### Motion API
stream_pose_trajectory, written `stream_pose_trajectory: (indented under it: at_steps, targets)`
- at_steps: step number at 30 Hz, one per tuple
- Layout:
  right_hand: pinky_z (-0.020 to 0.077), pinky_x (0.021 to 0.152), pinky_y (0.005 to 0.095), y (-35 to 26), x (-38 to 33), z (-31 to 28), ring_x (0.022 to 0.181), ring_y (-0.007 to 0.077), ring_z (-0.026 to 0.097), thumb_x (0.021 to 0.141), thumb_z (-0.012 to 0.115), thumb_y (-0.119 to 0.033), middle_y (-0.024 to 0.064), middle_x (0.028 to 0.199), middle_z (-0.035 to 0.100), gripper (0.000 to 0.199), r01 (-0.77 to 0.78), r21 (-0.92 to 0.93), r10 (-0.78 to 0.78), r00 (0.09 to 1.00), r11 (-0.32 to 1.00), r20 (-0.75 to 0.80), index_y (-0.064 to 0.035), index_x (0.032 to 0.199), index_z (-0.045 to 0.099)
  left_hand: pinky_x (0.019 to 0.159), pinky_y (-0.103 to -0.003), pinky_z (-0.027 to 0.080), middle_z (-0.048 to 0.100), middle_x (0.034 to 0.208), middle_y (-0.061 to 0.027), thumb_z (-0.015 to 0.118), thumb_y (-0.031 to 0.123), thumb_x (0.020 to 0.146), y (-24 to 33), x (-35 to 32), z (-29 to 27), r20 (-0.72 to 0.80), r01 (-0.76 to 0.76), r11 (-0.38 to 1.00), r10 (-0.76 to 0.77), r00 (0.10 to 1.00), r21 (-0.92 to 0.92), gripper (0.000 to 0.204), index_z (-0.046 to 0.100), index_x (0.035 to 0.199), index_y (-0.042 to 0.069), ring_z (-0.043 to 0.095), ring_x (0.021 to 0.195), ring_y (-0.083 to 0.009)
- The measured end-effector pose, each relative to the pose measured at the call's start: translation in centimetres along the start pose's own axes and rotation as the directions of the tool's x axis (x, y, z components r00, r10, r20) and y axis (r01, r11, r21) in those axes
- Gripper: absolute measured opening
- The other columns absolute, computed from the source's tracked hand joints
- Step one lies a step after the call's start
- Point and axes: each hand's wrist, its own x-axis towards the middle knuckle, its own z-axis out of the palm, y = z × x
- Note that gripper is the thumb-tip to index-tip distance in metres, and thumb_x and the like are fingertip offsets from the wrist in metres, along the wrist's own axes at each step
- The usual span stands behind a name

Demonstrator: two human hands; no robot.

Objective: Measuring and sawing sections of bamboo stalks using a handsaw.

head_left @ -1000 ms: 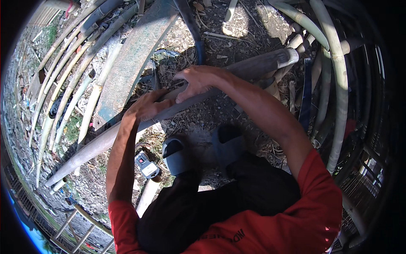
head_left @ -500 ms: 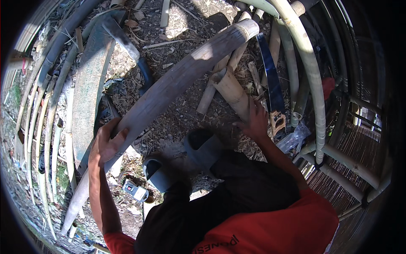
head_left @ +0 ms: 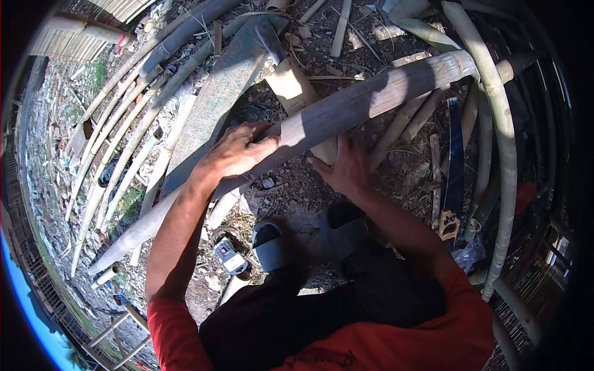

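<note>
A long, greyish bamboo pole lies slantwise across the view, from lower left to upper right. My left hand is closed round its middle, thumb on top. Below the pole, my right hand grips the lower end of a short bamboo piece. That piece passes beneath the long pole, and its sunlit upper end shows on the far side. The pole hides part of it. Beyond that end, the metal blade of a tool pokes out; the rest of that tool is covered.
A handsaw with a wooden handle lies at right, near a thick curved bamboo pole. Several thin poles lie at left beside a worn green board. A small grey device lies by my sandals.
My right hand has carried the short bamboo piece leftward, under the long pole and over the bladed tool. My left hand is farther up the pole. The view has shifted left.
</note>
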Motion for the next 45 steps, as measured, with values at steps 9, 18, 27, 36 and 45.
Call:
stream_pose_trajectory:
  at_steps: [9, 18, 27, 36, 45]
  targets:
    - [0.0454, 0.111, 0.0531, -2.2, 1.9, 3.9, 0.131, 0.0479, 0.056, 0.071, 0.094, -0.055, 0.032, 0.142, 0.053, 0.117, -0.144, 0.495, 0.001, 0.96, 0.857, 0.278, 0.0048, 0.153, 0.035, 0.109, -0.039, 0.048, 0.063, 0.139, -0.0224, 0.061, 0.059, 0.098, -5.5, 0.1, 1.0, -0.059, -0.193, 0.966, 0.186, 0.981, -0.17, 0.079, 0.055, 0.147, -0.003, 0.061, 0.127, -0.0309]
    - [0.0448, 0.114, 0.0513, 0.0, -0.9, 1.2, 0.134, 0.0471, 0.054, 0.076, 0.092, -0.049, 0.0286, 0.146, 0.053, 0.104, 0.036, 0.551, -0.154, 0.973, 0.833, 0.169, 0.001, 0.152, 0.041, 0.105, -0.048, 0.05, 0.07, 0.127, -0.0277, 0.056, 0.056, 0.099, -3.9, -0.9, 3.0, -0.105, 0.031, 0.993, -0.019, 0.994, 0.113, 0.067, 0.059, 0.141, 0.004, 0.066, 0.123, -0.0429]
    - [0.0496, 0.1, 0.0563, 1.0, -6.0, -2.7, 0.116, 0.045, 0.062, 0.077, 0.089, -0.053, 0.0304, 0.128, 0.058, 0.103, -0.134, 0.146, 0.087, 0.952, 0.98, 0.293, 0.0045, 0.15, 0.044, 0.097, -0.046, 0.052, 0.075, 0.109, -0.0278, 0.063, 0.059, 0.09, -5.0, -0.4, 5.2, -0.221, 0.078, 0.996, -0.067, 0.973, 0.043, 0.069, 0.071, 0.125, 0.0, 0.073, 0.107, -0.0392]
    - [0.0524, 0.094, 0.0557, -5.4, -6.7, 4.8, 0.112, 0.0426, 0.061, 0.072, 0.092, -0.046, 0.0258, 0.121, 0.057, 0.089, -0.061, 0.274, 0.076, 0.996, 0.96, -0.045, 0.0011, 0.134, 0.049, 0.084, -0.039, 0.051, 0.073, 0.097, -0.017, 0.062, 0.051, 0.095, -5.4, -2.4, 8.8, -0.321, -0.006, 0.994, 0.041, 0.946, 0.107, 0.058, 0.071, 0.116, -0.001, 0.068, 0.091, -0.0235]
    - [0.0464, 0.102, 0.057, -5.6, -11.9, 4.7, 0.117, 0.0451, 0.055, 0.077, 0.085, -0.059, 0.0267, 0.123, 0.054, 0.101, 0.07, 0.129, -0.102, 0.96, 0.989, 0.261, -0.0011, 0.15, 0.045, 0.1, -0.045, 0.054, 0.075, 0.113, -0.0231, 0.068, 0.056, 0.093, -2.3, -4.1, 12.3, -0.332, -0.011, 0.987, 0.065, 0.941, 0.161, 0.061, 0.074, 0.125, 0.005, 0.072, 0.109, -0.0359]
